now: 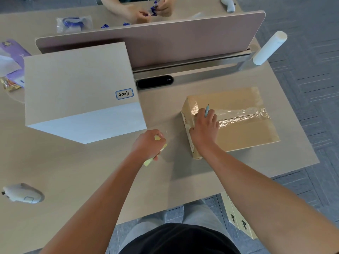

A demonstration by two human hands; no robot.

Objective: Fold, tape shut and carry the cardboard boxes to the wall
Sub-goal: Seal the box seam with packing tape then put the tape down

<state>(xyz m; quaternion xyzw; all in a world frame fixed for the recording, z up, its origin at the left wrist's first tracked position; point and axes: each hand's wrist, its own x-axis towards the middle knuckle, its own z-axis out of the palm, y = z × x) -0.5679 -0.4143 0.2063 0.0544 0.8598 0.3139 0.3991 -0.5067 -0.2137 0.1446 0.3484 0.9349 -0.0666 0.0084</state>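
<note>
A closed brown cardboard box lies on the desk at the right, with shiny clear tape along its top seam. My right hand presses on the box's left top edge and holds a small blue cutter with its blade pointing up. My left hand is to the left of the box, closed on a yellowish roll of tape just above the desk. A thin strip of clear tape seems to stretch from the roll toward the box.
A large pale box with a handwritten label stands at the left. A divider panel runs behind, with another person's hands beyond it. A white device lies front left, a white roll back right, flat boxes under the desk.
</note>
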